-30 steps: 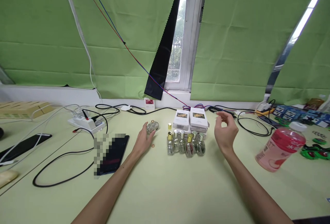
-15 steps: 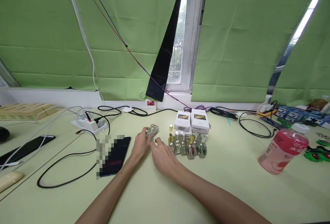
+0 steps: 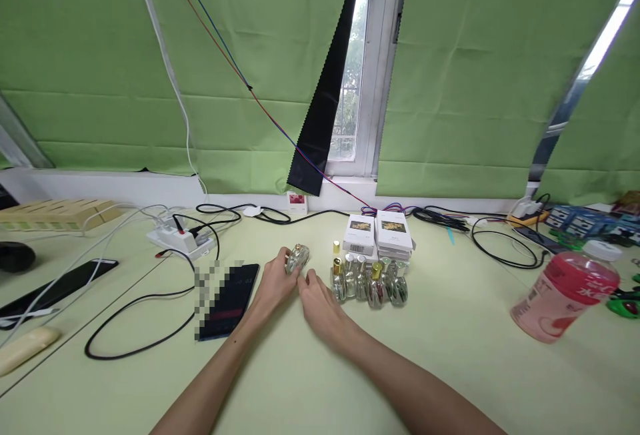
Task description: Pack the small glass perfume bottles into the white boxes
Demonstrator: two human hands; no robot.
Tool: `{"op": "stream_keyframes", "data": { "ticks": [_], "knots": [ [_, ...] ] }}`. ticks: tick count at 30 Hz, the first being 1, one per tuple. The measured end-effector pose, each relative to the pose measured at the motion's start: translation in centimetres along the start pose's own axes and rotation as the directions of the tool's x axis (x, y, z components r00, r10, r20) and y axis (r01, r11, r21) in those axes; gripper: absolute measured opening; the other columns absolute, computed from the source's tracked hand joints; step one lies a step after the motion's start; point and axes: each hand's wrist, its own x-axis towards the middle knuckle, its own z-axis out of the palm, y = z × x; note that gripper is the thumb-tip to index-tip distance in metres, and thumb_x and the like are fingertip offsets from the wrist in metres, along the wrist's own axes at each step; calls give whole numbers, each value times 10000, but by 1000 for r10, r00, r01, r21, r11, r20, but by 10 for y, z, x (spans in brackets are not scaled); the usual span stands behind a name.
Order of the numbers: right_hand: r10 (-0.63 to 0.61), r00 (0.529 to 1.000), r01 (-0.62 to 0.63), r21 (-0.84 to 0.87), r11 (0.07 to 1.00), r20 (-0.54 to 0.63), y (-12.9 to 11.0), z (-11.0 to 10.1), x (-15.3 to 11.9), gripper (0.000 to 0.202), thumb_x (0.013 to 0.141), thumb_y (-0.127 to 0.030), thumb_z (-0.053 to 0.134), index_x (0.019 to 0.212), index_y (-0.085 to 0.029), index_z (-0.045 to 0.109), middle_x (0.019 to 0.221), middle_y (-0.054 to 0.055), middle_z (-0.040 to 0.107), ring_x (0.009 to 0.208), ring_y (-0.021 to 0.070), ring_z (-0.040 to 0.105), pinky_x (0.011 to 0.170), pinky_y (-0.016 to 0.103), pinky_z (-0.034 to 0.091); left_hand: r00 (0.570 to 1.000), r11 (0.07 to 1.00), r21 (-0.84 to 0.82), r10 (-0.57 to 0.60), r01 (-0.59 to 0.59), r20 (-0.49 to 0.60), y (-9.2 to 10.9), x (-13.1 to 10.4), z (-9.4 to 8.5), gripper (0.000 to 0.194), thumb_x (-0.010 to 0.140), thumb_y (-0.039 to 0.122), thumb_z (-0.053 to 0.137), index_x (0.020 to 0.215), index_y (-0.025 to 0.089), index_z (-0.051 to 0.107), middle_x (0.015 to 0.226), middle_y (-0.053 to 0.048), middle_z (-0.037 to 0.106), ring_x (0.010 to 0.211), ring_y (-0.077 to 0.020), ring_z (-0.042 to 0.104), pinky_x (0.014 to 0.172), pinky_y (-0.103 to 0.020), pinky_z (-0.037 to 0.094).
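A small clear glass bottle (image 3: 299, 259) without a cap is in my left hand (image 3: 275, 280), whose fingers are wrapped round its left side. My right hand (image 3: 320, 305) is beside it, fingers curled and its tips close to the lower part of the bottle; whether they pinch anything is too small to tell. Just right of my right hand stand several glass bottles (image 3: 376, 293) with gold and silver caps. A loose gold cap (image 3: 337, 247) is upright behind them.
White boxes (image 3: 394, 233) are stacked behind the bottles. A dark phone (image 3: 230, 305) lies left of my left forearm, near looping black cables and a power strip (image 3: 180, 240). A pink drink bottle (image 3: 565, 291) leans at the right.
The camera view has shifted slightly, so everything sits a little further right. The bottle in my left hand looks more upright, and my right fingertips remain near it.
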Motion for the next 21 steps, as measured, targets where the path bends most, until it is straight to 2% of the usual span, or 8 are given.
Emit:
{"op": "stream_keyframes", "data": {
  "ticks": [6,15,21],
  "knots": [
    [88,996,-88,22,996,-5,-1,0,-1,667,706,179,449,1294,-125,526,1164,159,611,1043,265,652,820,321,567,1000,1000,-3,27,-27,4,-2,0,4,334,895,419,571,1144,197,587,893,-73,736,735,-225,686,704,-295,482],
    [285,959,-285,9,959,-1,-8,-7,-3,631,688,191,432,1213,-119,595,1170,163,615,1049,264,651,842,309,537,998,999,4,53,-53,22,0,0,4,278,893,366,565,1099,184,611,816,-61,712,691,-209,648,668,-277,449],
    [326,945,-325,26,945,-38,-3,-3,-2,617,703,203,373,1177,-109,613,1137,172,614,1023,260,657,817,302,519,994,996,6,86,-87,61,8,-3,0,216,873,345,582,1014,187,625,726,-30,665,618,-179,586,597,-257,397]
  ]
}}
